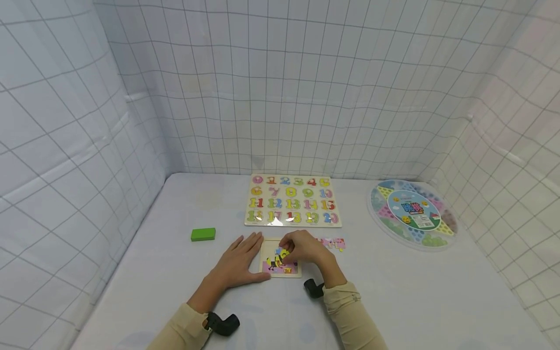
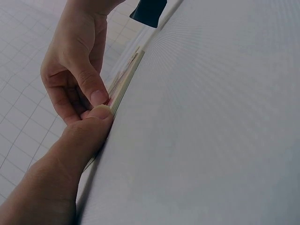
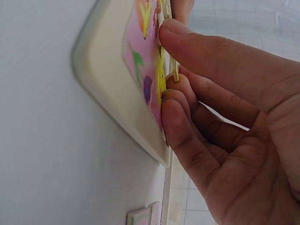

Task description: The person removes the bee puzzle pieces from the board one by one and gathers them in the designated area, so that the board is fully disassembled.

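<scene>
Head view, working left to right. White gridded cloth stands at the far left. Next, a green block lies by itself on the white tabletop. Your left sleeve carries a black wrist camera. Your left hand is laid out flat, fingers extended toward the far side, thumb spread wide along the near edge of a small puzzle board; the left wrist view shows that thumb resting on the rim.

The puzzle board lies at centre, between your two hands, its lower part filled with a pink and yellow picture. Beyond it, a number board shows coloured numerals. Your right hand reaches over the puzzle board, fingers narrowed; in the right wrist view, thumb and fingers pinch a thin puzzle piece against the picture; its printed face is mostly hidden. Just beside that hand, loose pink pieces lie on the tabletop. Far right, a round game box lies flat, label up.
</scene>
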`<state>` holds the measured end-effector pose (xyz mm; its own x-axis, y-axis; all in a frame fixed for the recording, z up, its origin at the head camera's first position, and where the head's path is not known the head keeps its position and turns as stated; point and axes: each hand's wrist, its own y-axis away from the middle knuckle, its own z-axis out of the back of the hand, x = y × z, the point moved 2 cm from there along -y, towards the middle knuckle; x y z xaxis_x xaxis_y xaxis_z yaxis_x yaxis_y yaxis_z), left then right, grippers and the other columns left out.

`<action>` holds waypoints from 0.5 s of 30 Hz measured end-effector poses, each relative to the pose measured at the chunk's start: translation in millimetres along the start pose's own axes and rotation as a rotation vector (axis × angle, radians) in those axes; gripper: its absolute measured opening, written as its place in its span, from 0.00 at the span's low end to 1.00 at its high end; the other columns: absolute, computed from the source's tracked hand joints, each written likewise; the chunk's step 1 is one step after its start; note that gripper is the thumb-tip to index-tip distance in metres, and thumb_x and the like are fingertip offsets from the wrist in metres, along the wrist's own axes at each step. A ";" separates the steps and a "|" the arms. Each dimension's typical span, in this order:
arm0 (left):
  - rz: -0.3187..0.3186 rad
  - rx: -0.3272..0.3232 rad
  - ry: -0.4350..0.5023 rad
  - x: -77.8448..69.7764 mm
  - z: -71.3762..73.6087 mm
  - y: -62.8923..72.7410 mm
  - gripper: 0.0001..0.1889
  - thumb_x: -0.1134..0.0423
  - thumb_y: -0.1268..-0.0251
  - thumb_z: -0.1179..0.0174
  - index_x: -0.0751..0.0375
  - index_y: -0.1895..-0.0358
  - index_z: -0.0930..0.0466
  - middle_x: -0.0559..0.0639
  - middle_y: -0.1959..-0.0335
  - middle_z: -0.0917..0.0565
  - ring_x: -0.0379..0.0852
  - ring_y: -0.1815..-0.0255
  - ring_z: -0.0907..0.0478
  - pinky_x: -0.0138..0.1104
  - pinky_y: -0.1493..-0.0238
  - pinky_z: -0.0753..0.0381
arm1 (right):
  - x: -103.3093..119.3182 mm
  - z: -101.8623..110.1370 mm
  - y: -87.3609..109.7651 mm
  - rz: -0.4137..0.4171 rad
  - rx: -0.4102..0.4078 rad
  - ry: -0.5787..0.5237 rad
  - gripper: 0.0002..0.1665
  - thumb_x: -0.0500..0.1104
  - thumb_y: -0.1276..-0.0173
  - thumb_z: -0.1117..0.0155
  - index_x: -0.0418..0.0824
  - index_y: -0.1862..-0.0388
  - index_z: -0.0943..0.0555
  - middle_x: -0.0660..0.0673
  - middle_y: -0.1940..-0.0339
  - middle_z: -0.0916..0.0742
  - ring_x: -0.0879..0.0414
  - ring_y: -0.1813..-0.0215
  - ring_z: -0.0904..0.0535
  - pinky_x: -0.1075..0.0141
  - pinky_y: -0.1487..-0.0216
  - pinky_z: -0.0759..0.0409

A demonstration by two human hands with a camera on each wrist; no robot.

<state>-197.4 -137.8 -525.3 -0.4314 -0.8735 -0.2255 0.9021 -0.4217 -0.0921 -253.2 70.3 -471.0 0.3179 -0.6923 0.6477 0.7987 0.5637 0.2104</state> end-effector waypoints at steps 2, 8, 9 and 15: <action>-0.001 0.002 0.000 -0.4 -0.4 -0.6 0.55 0.21 0.48 0.51 0.57 0.23 0.45 0.50 0.21 0.43 0.49 0.20 0.46 0.49 0.22 0.47 | -1.4 0.8 0.9 -0.002 -0.001 -0.004 0.19 0.41 0.49 0.21 0.42 0.57 0.16 0.52 0.68 0.17 0.61 0.65 0.24 0.71 0.61 0.23; 0.001 0.016 0.008 -1.1 0.8 -2.2 0.56 0.21 0.48 0.50 0.58 0.23 0.46 0.51 0.21 0.44 0.49 0.20 0.47 0.49 0.21 0.48 | -8.7 7.7 5.6 0.024 -0.038 -0.011 0.20 0.39 0.51 0.20 0.40 0.57 0.16 0.52 0.69 0.16 0.61 0.66 0.23 0.71 0.63 0.22; 0.002 0.017 0.007 -1.0 1.0 -2.3 0.56 0.22 0.48 0.50 0.58 0.23 0.46 0.51 0.21 0.44 0.49 0.20 0.47 0.49 0.21 0.48 | -10.1 9.1 6.6 0.026 -0.045 -0.014 0.21 0.39 0.51 0.20 0.40 0.57 0.15 0.52 0.69 0.16 0.61 0.66 0.23 0.70 0.64 0.22; 0.008 0.013 0.007 -0.1 2.3 -1.4 0.56 0.21 0.48 0.50 0.58 0.23 0.46 0.51 0.21 0.43 0.49 0.20 0.47 0.49 0.21 0.48 | -19.6 15.2 12.6 0.012 -0.062 -0.036 0.21 0.39 0.51 0.20 0.40 0.57 0.16 0.51 0.69 0.17 0.60 0.66 0.23 0.70 0.65 0.22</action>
<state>-198.7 -137.6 -522.9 -0.4237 -0.8753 -0.2332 0.9053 -0.4175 -0.0779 -257.1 97.8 -469.9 0.3099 -0.6686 0.6759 0.8258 0.5417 0.1573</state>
